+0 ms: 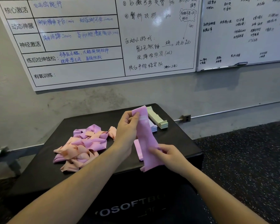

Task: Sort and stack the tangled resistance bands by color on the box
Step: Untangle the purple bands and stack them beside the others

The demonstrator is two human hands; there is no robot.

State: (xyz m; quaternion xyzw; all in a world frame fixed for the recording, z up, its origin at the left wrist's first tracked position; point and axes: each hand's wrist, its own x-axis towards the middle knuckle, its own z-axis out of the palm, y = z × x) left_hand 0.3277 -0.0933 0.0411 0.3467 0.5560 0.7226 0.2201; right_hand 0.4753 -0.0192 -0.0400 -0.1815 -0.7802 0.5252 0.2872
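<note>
Left hand (127,126) fingers (132,118) curled, pinching the top end of a pink band (146,138). Right hand (170,156) fingers (155,150) also curled, thumb on top, pinching the same band near its lower end. Band hangs stretched between the two hands, running roughly 12 to 6 o'clock, above the box (103,159); a folded flap of it shows on the left edge, low down.

Tangled pile (82,146) of pink and peach bands lies on the box top at 9 o'clock from the hands, just beside the left wrist. One peach band (112,132) sits at the pile's 2 o'clock edge, partly behind the left hand.

Sorted stacks at 1 o'clock from the hands, near the box's far right corner: green stack (158,118), flat and neat, and next to it a pale blue/white stack (153,127), mostly hidden by the held band. Cannot tell if the two stacks touch.

Box is black, soft-looking, partial lettering "OSOFTB" on the near face. Beyond it: grey wall, two whiteboards (103,38) with handwriting, wall socket (187,118) at 2 o'clock, speckled dark floor (249,159) at 3 o'clock.
</note>
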